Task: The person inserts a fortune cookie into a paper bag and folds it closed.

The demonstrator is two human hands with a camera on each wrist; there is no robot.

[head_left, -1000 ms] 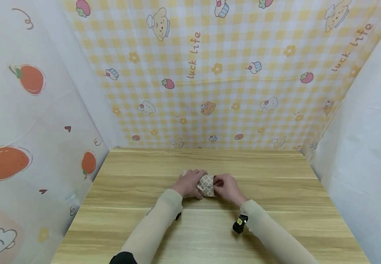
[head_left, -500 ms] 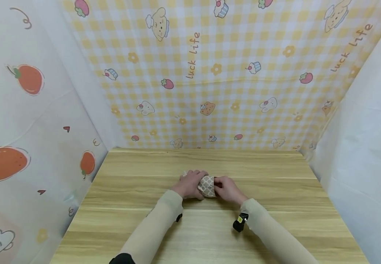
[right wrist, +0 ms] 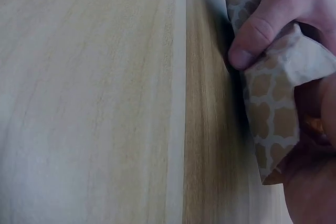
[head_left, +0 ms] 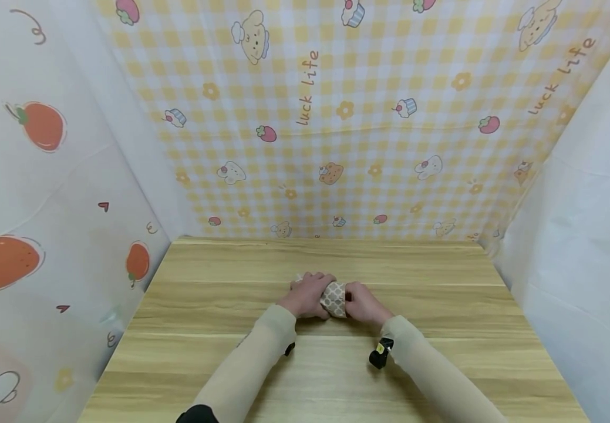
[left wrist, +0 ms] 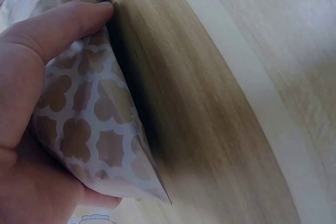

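A small paper bag (head_left: 333,299) with a tan-and-white lattice print lies on its side on the wooden table. My left hand (head_left: 309,296) grips it from above, thumb on the near side and fingers over the far side. In the left wrist view, the bag (left wrist: 79,135) bulges between thumb and fingers. My right hand (head_left: 366,304) is at the bag's right end, its fingertips inside the mouth. The right wrist view shows the bag's edge (right wrist: 273,114) folded around these fingers. A small orange patch (right wrist: 315,125) shows beside them; whether they hold it, I cannot tell.
The light wooden table (head_left: 204,364) extends around the hands. A yellow checked cloth (head_left: 368,141) hangs behind it, with printed white sheeting (head_left: 83,194) at the left and plain white sheeting (head_left: 579,235) at the right. A black wrist camera (head_left: 378,355) sits under the right sleeve.
My right hand has moved slightly left, its fingers deeper in the bag's mouth. The left hand keeps its grip, and the bag has shifted a little to the right.
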